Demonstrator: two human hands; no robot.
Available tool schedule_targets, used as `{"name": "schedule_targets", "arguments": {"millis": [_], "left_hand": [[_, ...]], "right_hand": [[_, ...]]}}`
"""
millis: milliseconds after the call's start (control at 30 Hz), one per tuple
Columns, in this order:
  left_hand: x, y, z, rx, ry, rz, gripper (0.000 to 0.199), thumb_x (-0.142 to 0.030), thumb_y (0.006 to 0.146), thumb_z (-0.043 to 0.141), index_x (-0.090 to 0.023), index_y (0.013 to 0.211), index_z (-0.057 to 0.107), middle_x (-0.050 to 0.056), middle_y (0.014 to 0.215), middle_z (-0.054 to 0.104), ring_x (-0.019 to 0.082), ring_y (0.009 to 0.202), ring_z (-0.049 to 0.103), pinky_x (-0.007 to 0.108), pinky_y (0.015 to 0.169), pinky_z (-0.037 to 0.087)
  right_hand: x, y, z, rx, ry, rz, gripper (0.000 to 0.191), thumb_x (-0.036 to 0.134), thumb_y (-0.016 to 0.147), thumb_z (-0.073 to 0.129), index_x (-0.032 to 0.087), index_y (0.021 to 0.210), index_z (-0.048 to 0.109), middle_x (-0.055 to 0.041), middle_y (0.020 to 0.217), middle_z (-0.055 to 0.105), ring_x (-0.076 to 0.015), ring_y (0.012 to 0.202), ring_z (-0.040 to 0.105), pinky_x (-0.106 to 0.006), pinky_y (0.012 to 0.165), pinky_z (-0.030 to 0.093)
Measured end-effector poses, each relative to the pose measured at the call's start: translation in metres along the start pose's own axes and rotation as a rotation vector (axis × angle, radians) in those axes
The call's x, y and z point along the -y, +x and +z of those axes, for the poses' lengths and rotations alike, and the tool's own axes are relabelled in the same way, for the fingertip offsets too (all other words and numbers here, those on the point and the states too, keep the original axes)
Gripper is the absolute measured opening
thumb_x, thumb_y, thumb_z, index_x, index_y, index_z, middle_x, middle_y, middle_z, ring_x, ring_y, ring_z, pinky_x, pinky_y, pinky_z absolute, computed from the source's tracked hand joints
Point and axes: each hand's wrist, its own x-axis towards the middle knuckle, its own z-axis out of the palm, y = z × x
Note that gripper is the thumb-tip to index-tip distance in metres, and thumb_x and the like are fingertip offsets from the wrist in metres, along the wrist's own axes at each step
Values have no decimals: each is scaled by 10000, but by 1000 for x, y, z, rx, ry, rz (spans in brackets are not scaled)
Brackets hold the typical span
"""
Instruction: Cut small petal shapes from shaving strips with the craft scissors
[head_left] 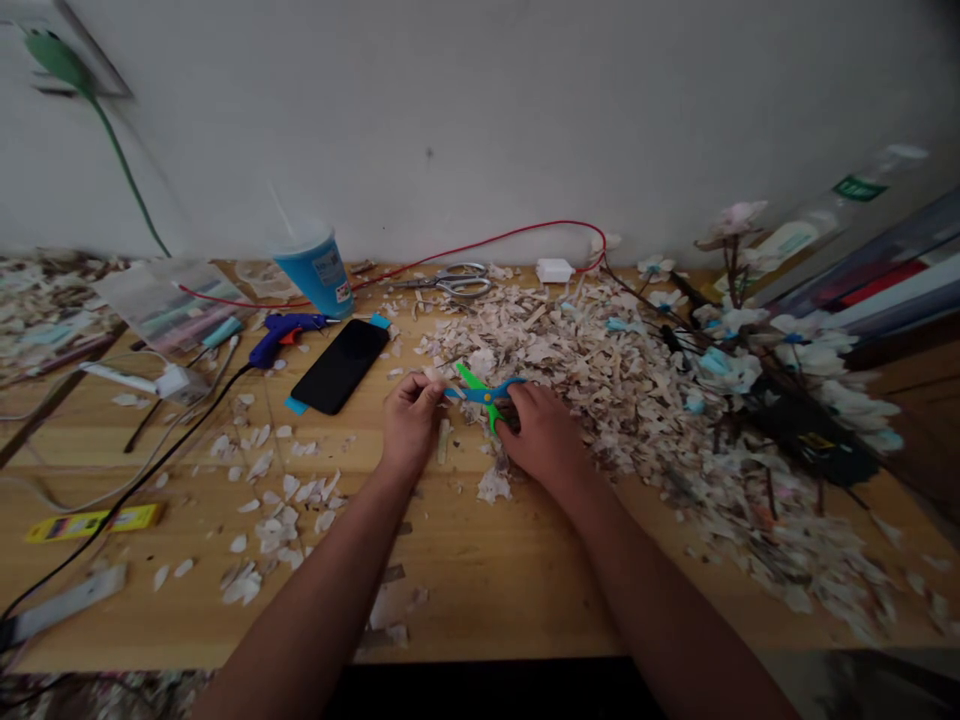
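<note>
In my right hand (544,430) is a pair of scissors (487,396) with one blue and one green half. Its blades are spread and point left, toward my other hand. My left hand (411,412) pinches a small pale piece (433,376) at the blade tips; the fingers partly hide it, and it looks like a whitish petal. Just beyond both hands spreads a heap of pale petal-like scraps (555,350). Below the scissors lies a single cut scrap (494,484).
A black phone (341,366), a blue glue gun (285,335) and a blue cup (319,275) stand left. Metal scissors (454,280) lie near the wall. Artificial flower branches (739,330) and a bottle (832,215) fill the right. A black cord (142,480) crosses the left side.
</note>
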Motion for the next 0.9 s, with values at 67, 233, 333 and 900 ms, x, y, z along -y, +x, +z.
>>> {"name": "schedule_targets", "arguments": {"millis": [67,233,333,900], "left_hand": [[3,2,-2,-1,-21,2,376,-435,653,860,-187,678,579,-39,596,613,101,542,546,219,565,440],[5,2,-1,31,-52,11,408,-447,659,870,-184,664,559,-25,614,622,103,556,568,209,533,423],[-2,-2,5,56,-101,-41,426,-444,650,882,-187,700,545,-35,615,626,105,543,590,205,508,428],[-15,0,8,-58,-354,-79,468,-195,639,899,-208,1040,659,43,994,774,154,932,734,232,814,552]], "right_hand": [[0,0,1,6,33,16,213,254,850,600,175,1047,612,-120,1016,658,-290,990,581,-383,844,455],[0,0,2,0,80,87,189,245,870,567,182,1039,621,-109,971,667,-271,954,603,-352,797,448],[-1,1,2,10,76,88,187,239,872,550,176,1032,624,-114,969,668,-271,946,606,-351,788,444],[4,-1,1,6,180,-11,206,215,810,562,188,1010,603,-113,970,655,-275,954,602,-362,804,479]]}}
